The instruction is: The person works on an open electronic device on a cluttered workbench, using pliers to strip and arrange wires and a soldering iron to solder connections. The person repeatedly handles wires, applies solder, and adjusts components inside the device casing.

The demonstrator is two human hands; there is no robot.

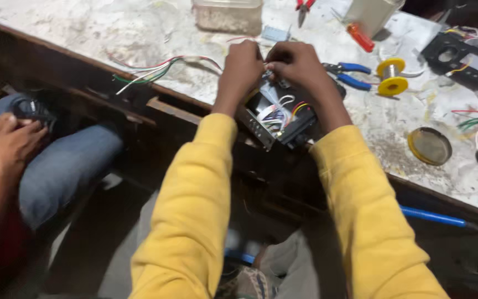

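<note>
Over the black device (280,119) at the bench (139,33) edge, I held both hands together: left hand (243,67) and right hand (297,63) pinched its wires (279,105) just above it, equally near. Its long axis ran slanted toward the blue pliers (352,75).

Left hand (243,63) and right hand (294,65) pinch wires (276,108) above open black device (275,124) on workbench (112,39).

Long bright yellow sleeves (195,221) down to the wrists, hands (242,66) bare.
</note>
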